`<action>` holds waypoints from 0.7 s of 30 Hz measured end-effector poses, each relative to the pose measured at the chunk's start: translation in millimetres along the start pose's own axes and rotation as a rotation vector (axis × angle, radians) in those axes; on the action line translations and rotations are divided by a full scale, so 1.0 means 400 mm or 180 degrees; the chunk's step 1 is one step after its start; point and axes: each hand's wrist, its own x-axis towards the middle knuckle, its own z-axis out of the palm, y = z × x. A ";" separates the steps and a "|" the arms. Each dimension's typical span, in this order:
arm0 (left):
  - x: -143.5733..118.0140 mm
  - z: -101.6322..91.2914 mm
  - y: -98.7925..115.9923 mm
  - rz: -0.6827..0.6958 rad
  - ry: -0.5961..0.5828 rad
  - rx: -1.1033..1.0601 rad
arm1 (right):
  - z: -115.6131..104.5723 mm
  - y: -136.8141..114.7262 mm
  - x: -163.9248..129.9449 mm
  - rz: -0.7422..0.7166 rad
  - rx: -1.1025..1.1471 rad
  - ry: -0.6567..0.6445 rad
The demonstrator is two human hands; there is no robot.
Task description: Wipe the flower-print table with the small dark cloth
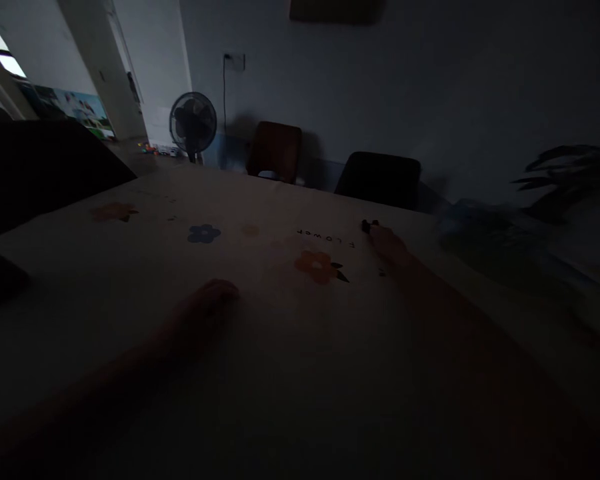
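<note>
The room is dim, so fine detail is lost. My right hand [390,245] reaches far over the table, its fingers closed on a small dark object [366,227] whose kind I cannot make out. Beside that hand, the printed word "Flower" and an orange flower [316,266] mark the pale tablecloth [290,327]. Nearer to me, my left hand [216,295] rests on the cloth with its fingers curled in, and nothing shows in it. A printed blue flower [204,233] lies just beyond it.
Along the far side stand a brown chair [276,148] and a black chair [380,179]. A round fan [193,123] stands at the back left. To the right are a leafy plant [575,173] and a bluish-green, see-through-looking item [485,233]. A dark chair back [45,170] borders the left.
</note>
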 end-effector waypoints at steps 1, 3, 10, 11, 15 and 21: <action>0.002 0.000 -0.002 0.0006 -0.0045 0.0003 | -0.004 -0.004 -0.026 0.0039 -0.0012 -0.0040; 0.006 0.001 -0.008 0.0017 -0.0073 0.0019 | -0.012 -0.016 -0.091 0.0014 -0.0002 -0.0104; 0.010 -0.007 0.008 -0.0067 -0.0059 0.0119 | -0.012 -0.108 -0.413 -0.0825 0.0185 -0.0029; 0.011 -0.010 0.012 -0.0077 -0.0087 0.0105 | -0.012 -0.128 -0.466 -0.1033 0.0218 0.0049; 0.017 -0.014 0.015 -0.0112 -0.0191 0.0088 | -0.030 -0.221 -0.671 -0.1546 0.0253 0.0273; 0.021 -0.016 0.017 -0.0095 -0.0203 0.0085 | -0.080 -0.361 -0.853 -0.2108 0.0188 0.0481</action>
